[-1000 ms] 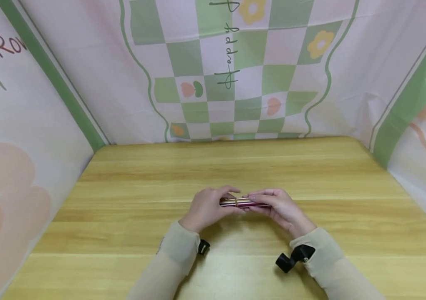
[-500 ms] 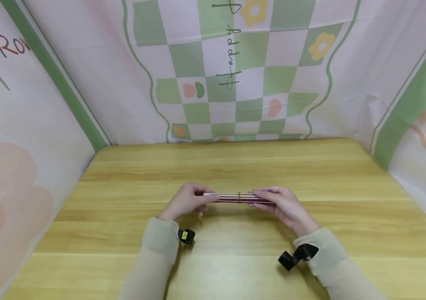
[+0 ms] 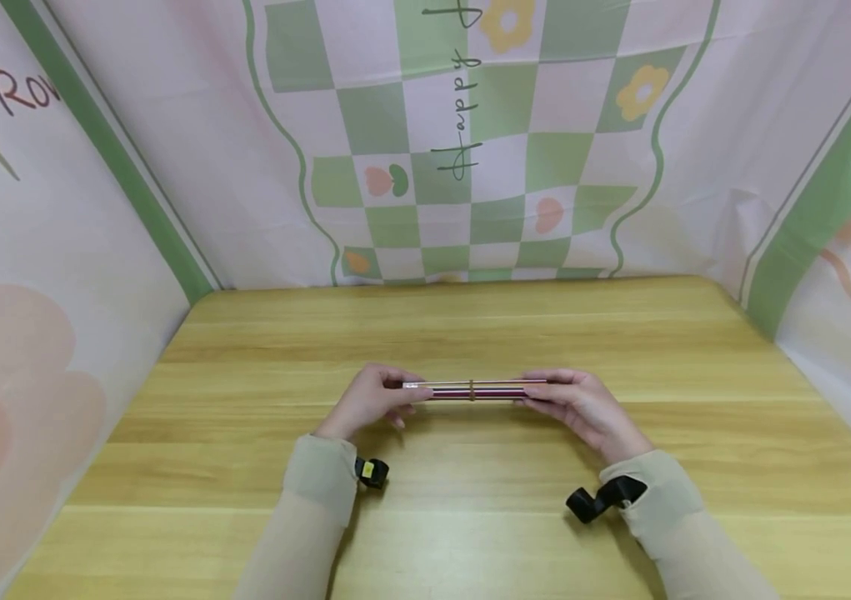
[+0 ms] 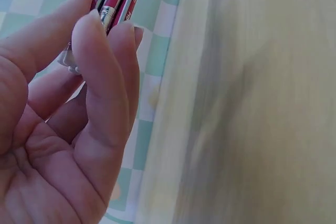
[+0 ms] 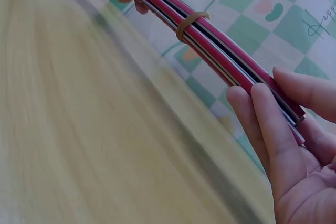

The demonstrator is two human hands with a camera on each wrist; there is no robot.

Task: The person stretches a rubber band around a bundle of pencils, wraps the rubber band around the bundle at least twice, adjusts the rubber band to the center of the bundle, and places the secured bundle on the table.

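A bundle of red and black striped pencils (image 3: 496, 390) is held level above the table, between both hands. Around its middle sits a tan rubber band (image 5: 190, 24). My left hand (image 3: 368, 402) pinches the left end; in the left wrist view, metal ferrules (image 4: 107, 16) and pale eraser ends show among its fingers. At the other end my right hand (image 3: 590, 408) grips the pencils (image 5: 226, 51) between thumb and fingers. In the right wrist view the right hand (image 5: 299, 156) covers part of that end.
The wooden table (image 3: 425, 517) lies beneath both hands. Behind it hangs a patterned cloth (image 3: 440, 167) with green checks, and more cloth closes in the left and right sides. Each wrist carries a black camera mount (image 3: 598, 498).
My left hand has moved left along the bundle to its end, exposing more of the pencils. My right hand has shifted slightly right, toward the other end.
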